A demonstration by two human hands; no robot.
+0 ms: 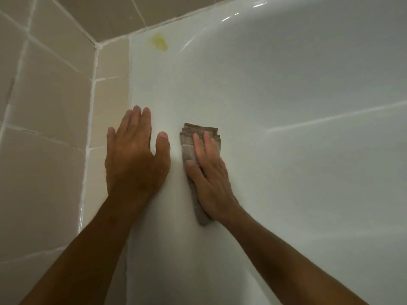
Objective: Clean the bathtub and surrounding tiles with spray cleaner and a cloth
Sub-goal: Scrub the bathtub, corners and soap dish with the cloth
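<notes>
Wiping step: right hand presses the cloth flat on the tub, left hand flat beside it; next, probably the yellow stain above.

Dim, soft focus, glare streaks on bathtub (wide-angle bending)

tile wall blocks left; open bathtub surface ahead and right

White bathtub, beige tiles, grey-brown cloth, yellow stain.
</notes>
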